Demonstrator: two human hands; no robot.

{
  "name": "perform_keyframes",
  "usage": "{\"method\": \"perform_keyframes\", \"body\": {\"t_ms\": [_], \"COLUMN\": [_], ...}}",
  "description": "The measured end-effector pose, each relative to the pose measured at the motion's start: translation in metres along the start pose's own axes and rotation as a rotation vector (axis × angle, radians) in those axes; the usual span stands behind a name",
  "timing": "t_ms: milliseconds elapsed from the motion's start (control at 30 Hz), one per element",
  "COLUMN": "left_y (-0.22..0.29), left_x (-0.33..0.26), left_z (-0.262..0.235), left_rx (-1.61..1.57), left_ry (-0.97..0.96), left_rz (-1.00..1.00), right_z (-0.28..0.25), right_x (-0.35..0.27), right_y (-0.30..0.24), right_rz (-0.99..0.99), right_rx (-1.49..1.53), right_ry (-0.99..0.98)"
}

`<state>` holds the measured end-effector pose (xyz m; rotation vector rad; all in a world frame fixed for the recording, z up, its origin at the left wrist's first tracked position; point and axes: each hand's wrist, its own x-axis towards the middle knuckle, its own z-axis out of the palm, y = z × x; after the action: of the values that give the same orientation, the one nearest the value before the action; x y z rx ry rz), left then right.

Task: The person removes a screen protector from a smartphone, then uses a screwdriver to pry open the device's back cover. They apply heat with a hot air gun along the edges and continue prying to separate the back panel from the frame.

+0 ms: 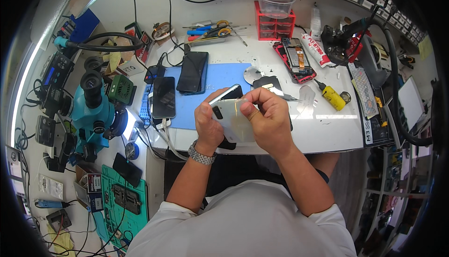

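Observation:
Both hands are raised over the front edge of the white table. My left hand [209, 123], with a metal watch on its wrist, is closed around the left side of a smartphone [226, 94] with a silver edge. In front of it is a pale, shiny phone-shaped cover [237, 123] with a dark camera cutout. Whether this is a clear case or a back panel, I cannot tell. My right hand [271, 121] pinches the cover's upper right corner between thumb and fingers. The phone and cover look partly apart at the top.
On the blue mat [215, 74] lie dark phones, one being a black phone [164, 97] with a cable. An opened red phone [295, 60], a yellow bottle [333, 97] and a keyboard [365, 91] sit right. A teal microscope [91, 116] stands left.

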<state>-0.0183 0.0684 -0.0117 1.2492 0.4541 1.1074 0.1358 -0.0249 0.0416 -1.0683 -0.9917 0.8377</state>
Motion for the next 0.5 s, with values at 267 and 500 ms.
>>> {"method": "perform_keyframes", "body": {"t_ms": [267,500], "left_y": [-0.0007,0.0006], "left_x": [0.0,0.0006], "left_z": [0.0009,0.0016], "left_rx": [-0.032,-0.012], "left_ry": [-0.008,-0.023], "left_rz": [0.01,0.015], "right_z": [-0.0025,0.0018], "right_x": [-0.0016,-0.005], "right_y": [0.0027,-0.0026], "right_rz": [0.02,0.043], "right_rx": [0.027,0.062], "right_ry": [-0.007,0.051]}}
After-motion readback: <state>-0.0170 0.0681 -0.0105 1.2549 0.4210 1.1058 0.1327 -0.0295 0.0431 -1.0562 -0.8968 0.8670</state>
